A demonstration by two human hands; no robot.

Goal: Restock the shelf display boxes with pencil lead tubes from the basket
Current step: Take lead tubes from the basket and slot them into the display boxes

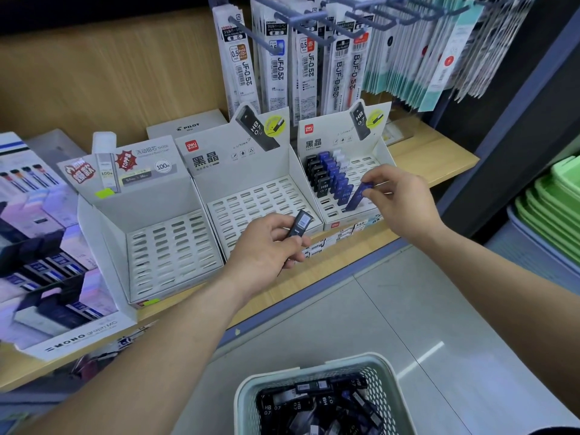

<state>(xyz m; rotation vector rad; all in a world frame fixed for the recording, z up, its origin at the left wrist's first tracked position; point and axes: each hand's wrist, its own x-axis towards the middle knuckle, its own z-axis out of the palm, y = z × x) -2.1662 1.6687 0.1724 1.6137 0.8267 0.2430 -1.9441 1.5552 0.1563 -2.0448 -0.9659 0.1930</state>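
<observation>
On the shelf (pixel 439 164), the left display box (pixel 103 233) and the middle display box (pixel 251 171) stood with open slots. At the middle box's front edge, the left hand (pixel 263 249) had its grip curled round a black lead tube (pixel 300 222). The right display box (pixel 384 152) held 2 rows of tubes, black and blue, perhaps white ones behind. There the right hand (pixel 403 199) pinched a tilted blue lead tube (pixel 357 196), lower end at a slot. Below, the basket (pixel 241 403) held more tubes.
</observation>
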